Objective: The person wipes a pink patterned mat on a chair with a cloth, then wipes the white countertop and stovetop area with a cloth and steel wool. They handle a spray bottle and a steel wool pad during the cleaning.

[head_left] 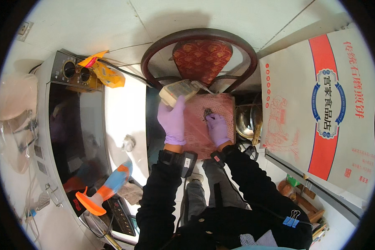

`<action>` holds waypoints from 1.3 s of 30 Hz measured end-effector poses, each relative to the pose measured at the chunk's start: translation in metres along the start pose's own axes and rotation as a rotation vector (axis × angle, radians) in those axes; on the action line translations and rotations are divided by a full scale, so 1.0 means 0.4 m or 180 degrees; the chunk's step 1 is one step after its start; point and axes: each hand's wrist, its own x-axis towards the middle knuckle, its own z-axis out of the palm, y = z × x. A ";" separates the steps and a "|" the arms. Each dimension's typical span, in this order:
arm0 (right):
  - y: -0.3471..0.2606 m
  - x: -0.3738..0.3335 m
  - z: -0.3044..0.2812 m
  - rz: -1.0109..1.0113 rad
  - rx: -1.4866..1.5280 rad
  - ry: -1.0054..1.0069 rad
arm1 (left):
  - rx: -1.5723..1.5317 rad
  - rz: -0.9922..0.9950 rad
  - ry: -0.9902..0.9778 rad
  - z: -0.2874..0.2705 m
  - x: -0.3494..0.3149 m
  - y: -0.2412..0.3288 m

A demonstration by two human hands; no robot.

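My left hand [172,121], in a purple glove, is closed round a beige box-like object [175,92] with a darker, clear-looking top face. The box is held tilted above the far left part of a pink patterned cover [191,135]. A pale piece sticks out at its far right end; I cannot make out what it is. My right hand [218,130], also gloved in purple, has its fingers pinched together at a small dark, speckled clump [207,112] on the cover. Whether that clump is loose bits or one piece is too small to tell.
Behind the cover stands a round-backed chair [202,56] with a red patterned back. A silver oven [77,125] is on the left, with an orange-topped spray bottle [106,189] near it. At right are a metal bowl [245,123] and a large printed paper bag [293,104].
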 end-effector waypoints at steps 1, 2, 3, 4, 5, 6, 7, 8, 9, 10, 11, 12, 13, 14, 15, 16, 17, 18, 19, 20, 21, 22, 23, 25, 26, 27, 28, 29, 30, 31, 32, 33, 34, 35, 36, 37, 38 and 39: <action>0.001 -0.001 -0.001 0.0022 -0.0039 -0.0052 | 0.0100 0.0040 -0.0016 0.012 -0.005 -0.003; 0.002 0.000 0.000 0.0222 -0.0121 -0.0317 | 0.0247 0.0003 -0.0007 0.024 -0.009 -0.007; 0.004 -0.001 -0.001 0.0023 -0.0060 -0.0088 | 0.0294 0.0087 -0.0033 0.036 -0.009 -0.012; 0.006 -0.001 0.000 0.0001 -0.0044 -0.0070 | 0.0387 0.0096 -0.0035 0.048 -0.007 -0.018; 0.007 -0.001 0.000 0.0156 -0.0084 -0.0264 | 0.0550 -0.0085 0.0013 0.061 -0.006 -0.024; 0.009 -0.001 0.001 0.0006 -0.0100 -0.0109 | 0.0444 0.0166 -0.0026 0.073 -0.004 -0.030; 0.010 -0.001 0.003 0.0022 -0.0169 -0.0162 | 0.0403 0.0236 -0.0007 0.087 -0.002 -0.036; 0.011 -0.002 0.003 0.0200 -0.0290 -0.0430 | 0.0428 0.0089 0.0057 0.098 0.002 -0.040; 0.012 -0.002 0.005 0.0035 -0.0209 -0.0212 | 0.0364 0.0232 -0.0092 0.103 0.009 -0.040; 0.013 -0.003 0.007 0.0037 -0.0182 -0.0212 | 0.0366 0.0151 -0.0200 0.108 0.016 -0.039; 0.014 -0.003 0.009 0.0216 -0.0218 -0.0418 | 0.0397 -0.0063 -0.0271 0.113 0.019 -0.038; 0.016 -0.003 0.010 0.0026 -0.0148 -0.0199 | 0.0412 0.0051 -0.0334 0.118 0.020 -0.037; 0.017 -0.002 0.011 0.0013 -0.0139 -0.0184 | 0.0457 0.0034 -0.0361 0.124 0.020 -0.035; 0.020 -0.001 0.012 0.0171 -0.0186 -0.0380 | 0.0541 -0.0093 -0.0378 0.130 0.019 -0.033; 0.023 0.000 0.012 -0.0033 -0.0129 -0.0211 | 0.0600 0.0024 -0.0403 0.137 0.018 -0.030; 0.026 0.002 0.012 -0.0067 -0.0133 -0.0252 | 0.0693 0.0030 -0.0419 0.146 0.017 -0.027; 0.031 0.003 0.012 0.0057 -0.0213 -0.0511 | 0.0897 -0.0176 -0.0410 0.155 0.017 -0.025; 0.034 0.004 0.013 -0.0094 -0.0130 -0.0269 | 0.0928 0.0072 -0.0397 0.164 0.018 -0.021; 0.036 0.003 0.012 -0.0094 -0.0119 -0.0246 | 0.1072 0.0111 -0.0350 0.172 0.021 -0.018; 0.036 0.003 0.014 0.0050 -0.0151 -0.0459 | 0.1227 0.0090 -0.0299 0.179 0.026 -0.015; 0.036 0.001 0.014 -0.0092 -0.0059 -0.0199 | 0.1259 0.0206 -0.0323 0.187 0.035 -0.012; 0.032 -0.001 0.016 -0.0090 -0.0015 -0.0173 | 0.1299 0.0262 -0.0346 0.195 0.048 -0.009; 0.029 -0.002 0.017 0.0090 -0.0028 -0.0352 | 0.1302 0.0162 -0.0396 0.201 0.061 -0.008; 0.020 -0.003 0.016 -0.0120 0.0004 -0.0178 | 0.1375 0.0182 -0.0436 0.200 0.088 -0.005; 0.019 -0.002 0.013 0.0077 -0.0088 -0.0348 | 0.1431 -0.0046 -0.0464 0.195 0.101 -0.003; 0.020 0.002 0.007 -0.0173 0.0005 -0.0153 | 0.0892 -0.0319 -0.0630 0.187 0.113 -0.002; 0.027 0.009 -0.003 -0.0205 0.0024 -0.0116 | 0.0568 -0.0308 -0.0707 0.176 0.120 -0.002; 0.035 0.018 -0.013 -0.0117 0.0016 -0.0320 | 0.0284 -0.0453 -0.0767 0.164 0.129 -0.001; 0.045 0.031 -0.024 -0.0126 -0.0105 -0.0249 | 0.0077 -0.0711 -0.0768 0.151 0.137 -0.001; 0.063 0.048 -0.037 -0.0015 -0.0266 -0.0431 | -0.0056 -0.0667 -0.0829 0.138 0.144 -0.004; 0.082 0.069 -0.049 0.0232 -0.0457 -0.0858 | -0.0124 -0.0732 -0.0826 0.125 0.151 -0.008; 0.103 0.090 -0.060 0.0179 -0.0653 -0.0435 | -0.0194 -0.0803 -0.0817 0.111 0.157 -0.014; 0.120 0.111 -0.066 0.0503 -0.0990 -0.0340 | -0.0266 -0.0877 -0.0807 0.097 0.164 -0.023; 0.129 0.132 -0.063 0.0193 -0.0783 -0.0093 | -0.0297 -0.0960 -0.0735 0.084 0.171 -0.033; 0.132 0.152 -0.055 0.0109 -0.0690 0.0076 | -0.0388 -0.1031 -0.0690 0.073 0.180 -0.043; 0.133 0.169 -0.047 0.0273 -0.0652 0.0141 | -0.0484 -0.1098 -0.0640 0.062 0.189 -0.054; 0.129 0.183 -0.037 -0.0137 -0.0776 0.0209 | -0.0488 -0.1315 -0.0433 0.053 0.197 -0.065; 0.125 0.192 -0.031 -0.0264 -0.0958 0.0043 | -0.0416 -0.1245 -0.0452 0.046 0.204 -0.076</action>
